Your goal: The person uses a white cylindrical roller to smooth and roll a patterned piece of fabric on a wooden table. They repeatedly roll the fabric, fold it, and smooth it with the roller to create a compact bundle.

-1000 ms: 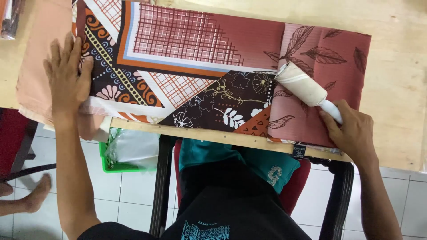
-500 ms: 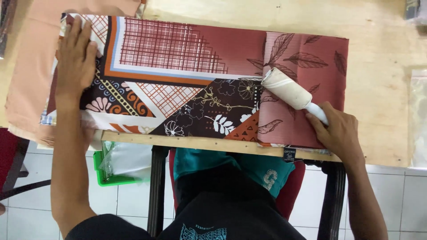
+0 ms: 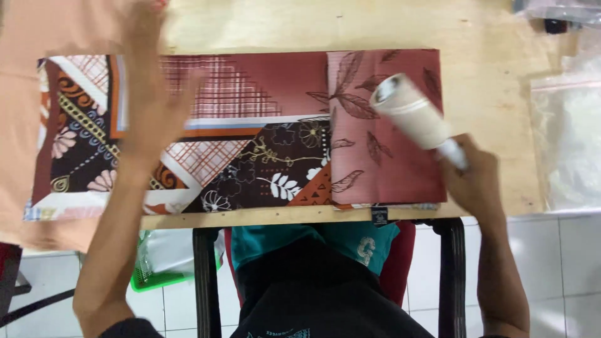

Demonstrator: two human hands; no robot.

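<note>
A folded patterned cloth (image 3: 263, 125) in maroon, brown and white lies flat along the near edge of a plywood table (image 3: 375, 25). My right hand (image 3: 472, 178) grips the handle of a white lint roller (image 3: 410, 109), whose roll rests on the cloth's leaf-printed right end. My left hand (image 3: 153, 100) is blurred with motion. It hovers flat over the cloth's left half with fingers spread, holding nothing. A plain peach cloth (image 3: 37, 37) lies under and beside the patterned one at the left.
Clear plastic bags (image 3: 566, 144) lie at the table's right end. A green basket (image 3: 156, 275) sits on the tiled floor under the table. Black metal table legs (image 3: 206, 281) flank my lap.
My left hand has swept right, from the cloth's left end towards its middle. The right hand has tilted the lint roller up and shifted it further onto the leaf-printed part.
</note>
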